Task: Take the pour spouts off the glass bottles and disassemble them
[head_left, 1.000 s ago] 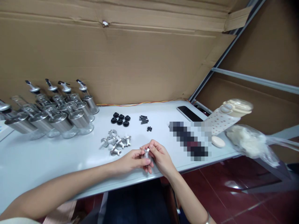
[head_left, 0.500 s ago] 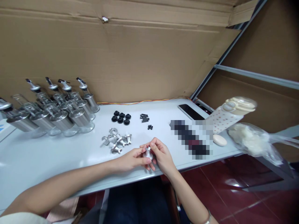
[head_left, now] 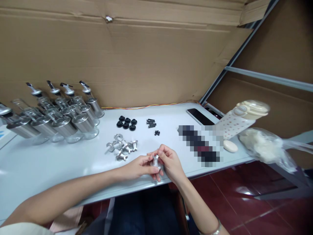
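My left hand [head_left: 140,168] is closed around a silver metal pourer spout [head_left: 156,162], its narrow end pointing up. Thumb and fingers of my right hand [head_left: 170,161] pinch together at that narrow end; whatever small thing they may hold is hidden. To the left of the hands lies a loose pile of similar silver pourer spouts [head_left: 122,147]. Farther back are several black round stoppers [head_left: 126,123], a small group of thin black parts [head_left: 151,123] and some tiny black pieces [head_left: 157,133].
Glass bottles with metal sleeves [head_left: 65,125] crowd the left of the white table [head_left: 80,163], some topped with pourers. On the right are a phone [head_left: 199,116], a dotted bottle [head_left: 241,119], a cream oval object [head_left: 230,146] and a plastic bag [head_left: 264,147]. Cardboard [head_left: 151,62] stands behind.
The spout in my hands has tilted slightly and shifted a little to the right. Both hands keep almost the same place, and the parts on the table lie as before.
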A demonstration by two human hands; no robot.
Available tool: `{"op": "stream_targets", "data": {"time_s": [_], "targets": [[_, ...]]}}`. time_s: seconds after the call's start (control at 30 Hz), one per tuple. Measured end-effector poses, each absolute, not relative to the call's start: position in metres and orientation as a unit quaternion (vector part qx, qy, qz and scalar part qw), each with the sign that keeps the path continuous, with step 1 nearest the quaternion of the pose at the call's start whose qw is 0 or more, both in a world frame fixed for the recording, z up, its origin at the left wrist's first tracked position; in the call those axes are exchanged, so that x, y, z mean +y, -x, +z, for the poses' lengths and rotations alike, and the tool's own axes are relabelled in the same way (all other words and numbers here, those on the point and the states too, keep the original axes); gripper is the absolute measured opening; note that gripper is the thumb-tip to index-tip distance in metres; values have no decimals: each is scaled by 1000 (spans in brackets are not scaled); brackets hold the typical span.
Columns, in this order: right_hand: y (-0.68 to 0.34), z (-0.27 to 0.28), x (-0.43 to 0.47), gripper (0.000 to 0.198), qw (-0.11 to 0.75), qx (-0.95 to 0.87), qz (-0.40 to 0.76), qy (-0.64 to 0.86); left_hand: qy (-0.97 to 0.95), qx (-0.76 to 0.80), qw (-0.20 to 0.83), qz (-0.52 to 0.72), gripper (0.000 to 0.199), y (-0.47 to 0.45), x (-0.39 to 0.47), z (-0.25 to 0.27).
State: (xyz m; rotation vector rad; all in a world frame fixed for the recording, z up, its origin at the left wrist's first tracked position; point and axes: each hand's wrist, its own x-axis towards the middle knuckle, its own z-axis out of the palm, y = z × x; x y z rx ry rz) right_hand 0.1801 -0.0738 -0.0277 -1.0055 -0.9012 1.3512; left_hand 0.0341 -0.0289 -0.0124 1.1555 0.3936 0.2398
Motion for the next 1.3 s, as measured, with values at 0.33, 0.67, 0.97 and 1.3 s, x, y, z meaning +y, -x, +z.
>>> {"op": "stream_targets", "data": {"time_s": [0.33, 0.67, 0.97, 1.3], "targets": [[-185, -26, -74, 28, 538, -421, 602, 413, -456, 170, 865, 123, 33, -35, -26, -15], [-185, -25, -73, 37, 552, -379, 610, 424, -504, 157, 841, 115, 36, -36, -24, -17], [-182, -28, -73, 32, 580, -439, 512, 457, -518, 192, 821, 143, 52, -34, -31, -14], [-175, -31, -77, 35, 509, -578, 365, 523, -493, 181, 839, 139, 59, -35, -29, -17]]}}
